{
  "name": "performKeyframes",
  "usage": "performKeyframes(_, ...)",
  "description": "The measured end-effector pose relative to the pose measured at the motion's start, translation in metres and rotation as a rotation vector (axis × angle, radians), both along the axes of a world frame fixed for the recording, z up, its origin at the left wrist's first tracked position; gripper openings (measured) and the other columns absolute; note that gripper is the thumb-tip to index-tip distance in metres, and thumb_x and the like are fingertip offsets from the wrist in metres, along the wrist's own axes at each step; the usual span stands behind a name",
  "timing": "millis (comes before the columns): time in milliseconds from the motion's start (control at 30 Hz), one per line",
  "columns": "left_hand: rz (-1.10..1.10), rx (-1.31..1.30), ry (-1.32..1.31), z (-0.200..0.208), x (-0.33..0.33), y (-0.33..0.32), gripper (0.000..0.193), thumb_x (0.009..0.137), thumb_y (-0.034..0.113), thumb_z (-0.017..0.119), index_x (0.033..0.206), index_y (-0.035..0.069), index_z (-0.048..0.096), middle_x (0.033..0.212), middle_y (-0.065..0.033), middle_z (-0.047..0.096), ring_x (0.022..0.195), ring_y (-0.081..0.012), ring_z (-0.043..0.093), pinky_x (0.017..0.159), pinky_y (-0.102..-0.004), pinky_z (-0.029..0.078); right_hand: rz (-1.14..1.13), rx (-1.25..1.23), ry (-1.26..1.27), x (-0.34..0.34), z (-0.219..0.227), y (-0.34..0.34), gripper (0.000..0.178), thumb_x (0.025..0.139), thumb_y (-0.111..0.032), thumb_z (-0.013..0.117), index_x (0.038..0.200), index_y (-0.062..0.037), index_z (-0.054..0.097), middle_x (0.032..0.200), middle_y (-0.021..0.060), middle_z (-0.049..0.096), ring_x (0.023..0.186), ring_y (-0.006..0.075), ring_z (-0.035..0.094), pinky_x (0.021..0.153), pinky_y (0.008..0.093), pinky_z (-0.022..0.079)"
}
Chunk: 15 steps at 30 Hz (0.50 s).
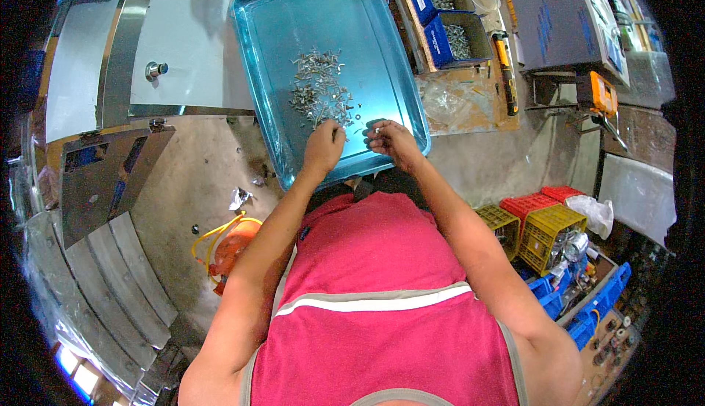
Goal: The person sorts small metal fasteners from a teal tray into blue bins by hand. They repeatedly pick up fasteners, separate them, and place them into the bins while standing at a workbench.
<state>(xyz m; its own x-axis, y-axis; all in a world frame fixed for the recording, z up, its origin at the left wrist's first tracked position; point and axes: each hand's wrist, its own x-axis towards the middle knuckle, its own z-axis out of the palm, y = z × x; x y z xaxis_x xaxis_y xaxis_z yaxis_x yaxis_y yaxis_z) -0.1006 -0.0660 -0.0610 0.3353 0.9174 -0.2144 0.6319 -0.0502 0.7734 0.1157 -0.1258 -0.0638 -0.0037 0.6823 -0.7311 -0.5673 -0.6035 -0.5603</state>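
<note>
A large blue shiny tray (360, 31) lies in front of me, its near edge close to my lap. Loose small metal screws (317, 87) are heaped over its middle, with a few stray pieces scattered toward the near side. My left hand (324, 146) is at the near edge of the heap, its fingers pinched together; whatever they hold is hidden. Over the tray's near right corner, my right hand (394, 142) has its fingers curled with a small silvery metal piece at the tips. The exact kind of that piece is too small to tell. The fingertips look darkened.
Blue bins (457, 39) of small metal hardware stand beyond the tray on the right, near a yellow-and-black tool (505, 72). Yellow crates (552, 233) and red crates (525, 204) sit at right. An orange object (236, 248) with a yellow hose rests on the floor at left.
</note>
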Motion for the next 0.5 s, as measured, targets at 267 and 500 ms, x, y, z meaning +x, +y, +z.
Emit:
performKeyframes(267,-0.331,0.222,0.365,-0.009,0.035,0.011,0.022,0.096,0.026,0.062,0.110,0.011,0.068,0.101,-0.0138,0.068,0.092,-0.0356,0.069,0.076,-0.0513,0.057,-0.024,-0.042,-0.069,0.019,0.000,-0.001,0.019,0.100,-0.024,0.056,0.107,-0.0084,0.064,0.086,0.0053,0.066,0.067,0.0180,0.065,0.060,0.0317,0.056)
performKeyframes(500,-0.168,0.201,0.223,-0.012,0.020,0.011,0.017,0.096,0.016,0.059,0.110,0.009,0.067,0.100,-0.0132,0.066,0.092,-0.0295,0.069,0.075,-0.0416,0.056,0.138,0.048,-0.228,0.022,-0.001,0.003,0.009,0.096,-0.017,0.065,0.100,-0.0087,0.067,0.079,0.0029,0.064,0.064,0.0114,0.059,0.054,0.0285,0.048)
